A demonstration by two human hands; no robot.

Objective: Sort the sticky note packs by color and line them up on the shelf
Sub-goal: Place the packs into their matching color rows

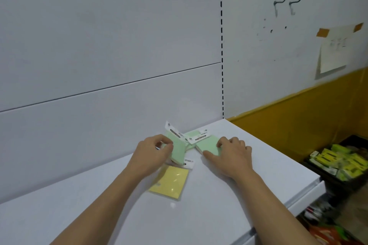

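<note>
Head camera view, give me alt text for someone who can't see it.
Two bare hands handle green sticky note packs on a white shelf: the left hand grips a tilted green pack, the right hand rests on another green pack. A yellow pack lies flat nearer the camera.

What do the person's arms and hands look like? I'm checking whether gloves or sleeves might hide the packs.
Both arms are bare up to the frame's bottom edge, with no sleeves showing. The left hand and right hand wear no gloves, rings, watch or wristband that I can see.
</note>
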